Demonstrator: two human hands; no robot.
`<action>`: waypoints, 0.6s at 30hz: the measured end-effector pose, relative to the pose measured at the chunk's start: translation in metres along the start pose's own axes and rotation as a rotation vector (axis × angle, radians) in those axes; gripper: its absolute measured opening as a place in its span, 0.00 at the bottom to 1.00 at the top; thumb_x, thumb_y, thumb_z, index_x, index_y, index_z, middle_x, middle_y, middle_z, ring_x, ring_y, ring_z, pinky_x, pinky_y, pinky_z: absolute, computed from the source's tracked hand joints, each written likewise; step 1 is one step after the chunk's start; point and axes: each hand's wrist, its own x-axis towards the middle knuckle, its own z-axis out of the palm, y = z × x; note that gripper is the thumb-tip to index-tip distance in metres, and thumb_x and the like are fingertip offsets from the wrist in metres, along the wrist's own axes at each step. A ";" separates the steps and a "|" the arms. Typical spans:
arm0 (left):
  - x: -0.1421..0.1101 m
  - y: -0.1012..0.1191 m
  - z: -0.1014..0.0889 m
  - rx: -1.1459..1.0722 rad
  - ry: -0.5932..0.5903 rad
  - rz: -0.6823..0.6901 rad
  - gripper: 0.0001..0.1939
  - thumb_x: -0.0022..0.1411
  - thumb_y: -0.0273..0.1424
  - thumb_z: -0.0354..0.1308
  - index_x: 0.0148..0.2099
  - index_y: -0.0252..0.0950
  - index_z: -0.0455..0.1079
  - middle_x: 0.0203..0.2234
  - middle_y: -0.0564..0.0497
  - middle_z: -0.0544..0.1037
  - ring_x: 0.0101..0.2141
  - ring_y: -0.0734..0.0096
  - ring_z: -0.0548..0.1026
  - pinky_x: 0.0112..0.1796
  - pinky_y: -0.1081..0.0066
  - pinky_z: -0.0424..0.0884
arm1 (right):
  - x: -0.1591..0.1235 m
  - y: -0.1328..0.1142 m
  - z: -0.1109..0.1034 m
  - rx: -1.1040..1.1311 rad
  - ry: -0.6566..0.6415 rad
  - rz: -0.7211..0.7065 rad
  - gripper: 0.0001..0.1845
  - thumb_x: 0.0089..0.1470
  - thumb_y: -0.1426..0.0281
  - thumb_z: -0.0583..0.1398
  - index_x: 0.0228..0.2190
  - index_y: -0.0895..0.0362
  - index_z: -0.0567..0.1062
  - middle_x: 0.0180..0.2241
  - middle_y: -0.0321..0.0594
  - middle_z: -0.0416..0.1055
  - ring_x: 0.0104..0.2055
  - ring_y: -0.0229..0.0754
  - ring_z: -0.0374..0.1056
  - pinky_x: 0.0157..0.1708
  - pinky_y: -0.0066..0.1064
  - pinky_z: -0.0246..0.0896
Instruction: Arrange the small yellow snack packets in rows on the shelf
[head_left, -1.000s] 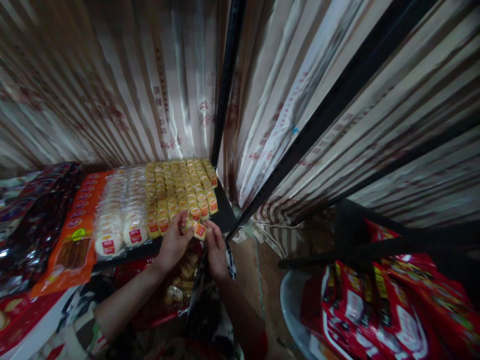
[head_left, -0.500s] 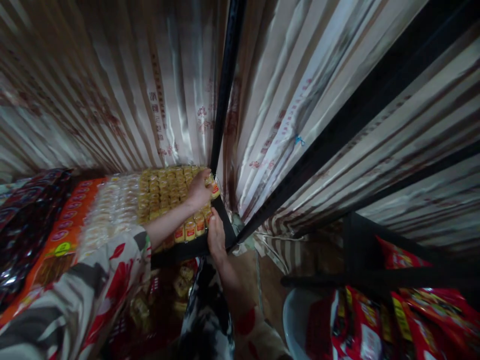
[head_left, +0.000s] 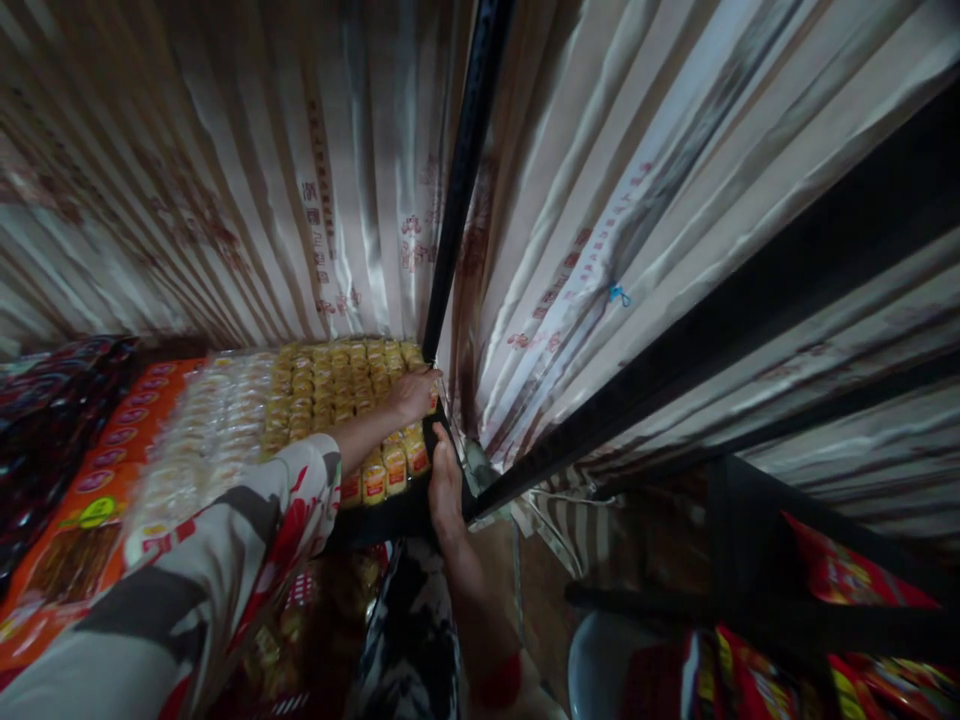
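Note:
Rows of small yellow wrapped snacks (head_left: 322, 385) with red-and-yellow labels stand packed together on a black shelf (head_left: 390, 518). My left hand (head_left: 412, 396) reaches across them to the right end of the rows. Its fingers are closed over one wrapped snack (head_left: 433, 398) by the shelf's right edge, partly hidden by the hand. My right hand (head_left: 447, 485) is at the shelf's front right corner, beside the last front-row snacks. Its fingers are stretched out and the palm faces left, with nothing visible in it.
Clear-wrapped pale snacks (head_left: 232, 400), orange packs (head_left: 105, 490) and dark shiny packs (head_left: 45, 430) lie to the left. A black upright post (head_left: 465, 180) rises at the corner before a pleated curtain (head_left: 360, 200). A red basket (head_left: 300, 590) sits below; red packs (head_left: 847, 565) fill the lower right.
My left hand has come slightly down and to the right with the wrapped snack. My right hand has drawn a little right and down, off the front-row snacks. The view has shifted slightly.

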 end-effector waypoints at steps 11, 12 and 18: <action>0.002 -0.002 0.003 0.088 -0.003 0.013 0.16 0.54 0.27 0.55 0.45 0.30 0.71 0.42 0.42 0.72 0.47 0.60 0.65 0.49 0.66 0.63 | 0.066 0.029 0.014 -0.021 -0.045 -0.013 0.36 0.58 0.50 0.40 0.53 0.62 0.66 0.56 0.47 0.62 0.59 0.45 0.55 0.60 0.39 0.45; 0.002 -0.001 0.002 0.093 0.006 0.004 0.15 0.54 0.27 0.54 0.45 0.30 0.71 0.43 0.41 0.71 0.48 0.60 0.65 0.49 0.66 0.63 | 0.067 0.030 0.014 -0.019 -0.045 -0.011 0.37 0.58 0.49 0.40 0.53 0.62 0.66 0.55 0.47 0.62 0.59 0.45 0.55 0.59 0.39 0.45; 0.003 -0.004 0.002 0.110 0.004 0.015 0.14 0.54 0.23 0.52 0.43 0.29 0.72 0.43 0.42 0.69 0.47 0.62 0.64 0.49 0.67 0.63 | 0.065 0.036 0.016 -0.005 -0.043 -0.010 0.36 0.58 0.50 0.39 0.54 0.62 0.65 0.57 0.46 0.60 0.60 0.43 0.54 0.60 0.38 0.44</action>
